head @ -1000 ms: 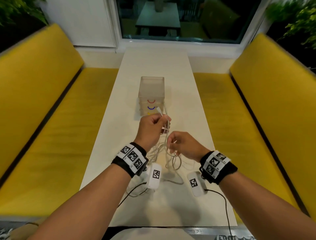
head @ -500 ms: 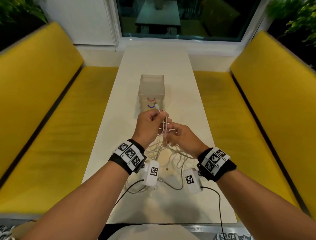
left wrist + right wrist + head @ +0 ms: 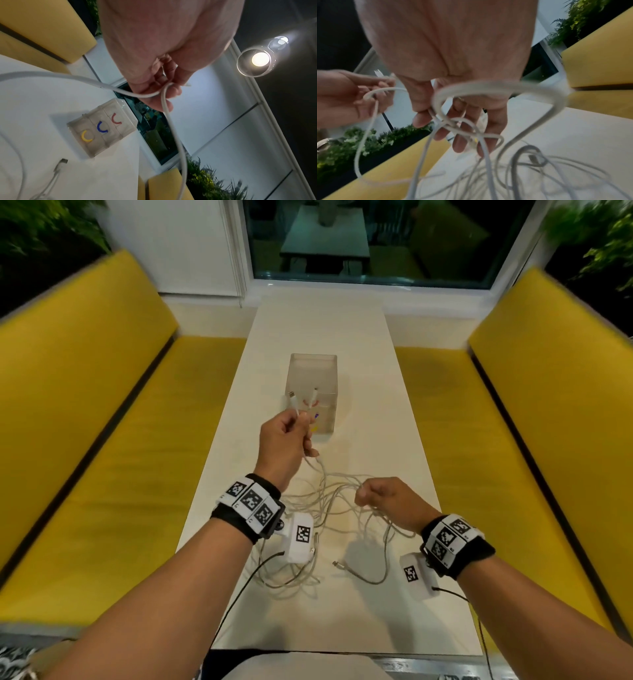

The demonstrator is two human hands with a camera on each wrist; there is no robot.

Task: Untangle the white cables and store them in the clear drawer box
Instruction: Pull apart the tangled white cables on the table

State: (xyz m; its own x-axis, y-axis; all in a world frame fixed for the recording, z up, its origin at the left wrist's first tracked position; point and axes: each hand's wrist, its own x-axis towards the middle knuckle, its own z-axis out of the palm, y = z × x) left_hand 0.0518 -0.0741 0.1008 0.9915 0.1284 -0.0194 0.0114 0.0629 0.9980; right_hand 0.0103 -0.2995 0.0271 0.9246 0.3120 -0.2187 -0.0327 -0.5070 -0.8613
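Observation:
A tangle of white cables [image 3: 329,505] lies loose on the white table [image 3: 370,412] between my wrists. My left hand [image 3: 291,436] is raised in front of the clear drawer box [image 3: 313,378] and grips cable ends, two plugs [image 3: 293,396] sticking up above the fist. The left wrist view shows the cable [image 3: 164,102] bent through my curled fingers [image 3: 161,94]. My right hand [image 3: 380,494], lower and nearer, holds a knot of cable loops [image 3: 453,124] among curled fingers [image 3: 460,140]. The box [image 3: 101,128] has red, blue and yellow handles on three shut drawers.
Yellow bench seats [image 3: 102,440] run along both sides of the narrow table. A window [image 3: 359,241] closes the far end. Loose cable ends [image 3: 337,564] and loops lie near the front edge. Black leads run from my wrist cameras.
My hands have pulled apart: the left went forward and up with the cable ends, the right came back toward me and to the right. The tangle has spread out wider on the table.

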